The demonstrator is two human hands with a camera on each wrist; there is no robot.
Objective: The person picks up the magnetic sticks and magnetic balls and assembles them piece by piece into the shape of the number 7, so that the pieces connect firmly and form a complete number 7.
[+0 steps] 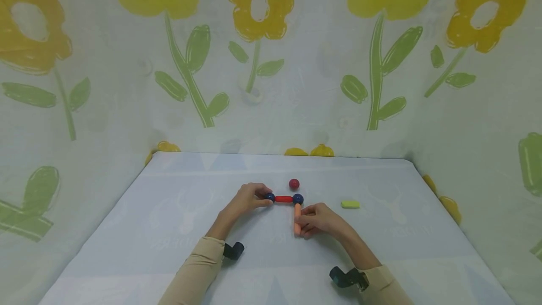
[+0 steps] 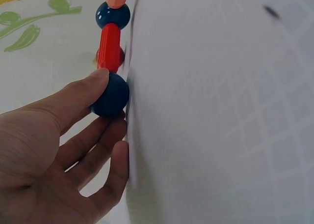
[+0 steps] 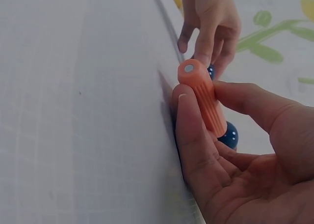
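Note:
My left hand [image 1: 249, 197] pinches a dark blue ball [image 2: 112, 95] between thumb and fingers. A red ridged rod [image 1: 283, 199] runs from that ball to a second dark blue ball [image 1: 298, 199] on its right. From the second ball an orange ridged rod [image 3: 205, 98] extends toward the person, making a corner with the red one. My right hand [image 1: 321, 220] grips this orange rod between thumb and fingers. A round silvery disc shows in the orange rod's free end in the right wrist view. The joined pieces lie low over the white table [image 1: 169, 229].
A loose red ball [image 1: 294, 184] sits just beyond the second blue ball. To the right of my right hand lies a short yellow-green rod [image 1: 350, 204]. A flower-printed curtain [image 1: 296, 79] rises behind the table's far edge and along both sides.

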